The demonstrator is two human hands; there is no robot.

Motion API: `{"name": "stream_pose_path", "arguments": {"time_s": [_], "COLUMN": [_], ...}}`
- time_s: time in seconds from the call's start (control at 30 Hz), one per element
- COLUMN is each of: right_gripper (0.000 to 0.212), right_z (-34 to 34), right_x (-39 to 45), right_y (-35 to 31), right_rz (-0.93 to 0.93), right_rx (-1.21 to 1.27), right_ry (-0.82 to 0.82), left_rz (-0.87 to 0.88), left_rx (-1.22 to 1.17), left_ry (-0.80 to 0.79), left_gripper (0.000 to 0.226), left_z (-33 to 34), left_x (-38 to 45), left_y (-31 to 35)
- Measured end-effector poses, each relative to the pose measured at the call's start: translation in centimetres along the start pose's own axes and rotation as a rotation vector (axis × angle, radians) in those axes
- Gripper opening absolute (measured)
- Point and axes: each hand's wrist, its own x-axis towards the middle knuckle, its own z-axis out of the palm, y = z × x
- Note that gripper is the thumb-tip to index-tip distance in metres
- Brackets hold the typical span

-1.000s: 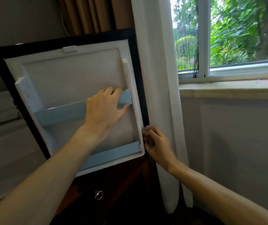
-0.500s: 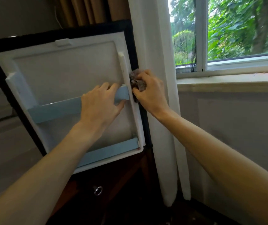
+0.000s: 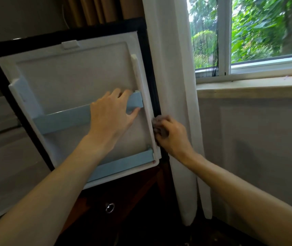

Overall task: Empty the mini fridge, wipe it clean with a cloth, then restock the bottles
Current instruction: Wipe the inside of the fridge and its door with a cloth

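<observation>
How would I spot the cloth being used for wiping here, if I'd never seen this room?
Start at the open fridge door, white inside with a black frame. Follow its right edge down, next to the white curtain, to the right hand. The cloth is the small crumpled grey-brown wad pinched in those fingers against the door's edge, the only soft dark thing among the white plastic and pale blue shelf rails.

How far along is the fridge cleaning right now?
Done, apparently: the open fridge door holds no bottles behind its upper blue rail or the lower blue rail. In hand: the left hand grips the upper rail to steady the door, while the right hand rubs a cloth along the door's right edge. Left: restocking; no bottles are in view. The fridge interior is out of frame, so its state is unknown.
</observation>
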Motion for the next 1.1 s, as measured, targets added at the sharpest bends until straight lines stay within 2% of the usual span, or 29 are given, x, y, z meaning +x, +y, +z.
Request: {"name": "stream_pose_path", "arguments": {"time_s": [0.1, 0.2, 0.3, 0.43, 0.53, 0.63, 0.77, 0.9, 1.0, 1.1], "right_gripper": [0.032, 0.023, 0.019, 0.026, 0.035, 0.028, 0.024, 0.035, 0.029, 0.021], "right_z": [-3.0, -5.8, -6.6, -4.8, -2.0, 0.7, 1.1, -1.9, -4.8, -6.9], "right_x": [8.2, 15.8, 18.4, 13.5, 6.0, -1.6, -4.2, 3.3, 11.7, 17.7], "right_y": [-3.5, -6.5, -7.4, -5.4, -2.2, 0.4, 1.9, -1.2, -4.9, -7.5], "right_rz": [-0.072, -0.140, -0.188, -0.142, -0.068, 0.061, 0.031, -0.025, -0.098, -0.139], "right_rx": [-0.010, -0.066, -0.137, -0.082, -0.082, -0.102, -0.049, -0.054, -0.053, -0.126], "right_ry": [0.108, 0.187, 0.239, 0.209, 0.080, -0.036, -0.129, -0.052, 0.100, 0.173], "left_rz": [0.007, 0.010, 0.012, 0.005, -0.011, -0.013, -0.005, -0.005, 0.011, 0.018], "left_rx": [-0.011, -0.002, 0.021, 0.009, -0.012, -0.017, -0.030, -0.037, -0.025, -0.016], "left_ry": [0.000, 0.009, -0.001, 0.003, 0.003, 0.004, 0.017, 0.011, 0.018, 0.024], "left_gripper": [0.042, 0.044, 0.045, 0.043, 0.043, 0.045, 0.044, 0.045, 0.043, 0.044], "left_z": [0.2, 0.3, 0.4, 0.3, 0.3, 0.2, 0.0, 0.2, 0.3, 0.4], "left_x": [0.1, 0.0, 0.0, 0.0, 0.0, -0.2, -0.2, -0.2, -0.1, -0.2], "left_y": [-0.1, -0.2, -0.1, -0.1, 0.0, 0.0, -0.1, -0.2, -0.2, -0.4]}}
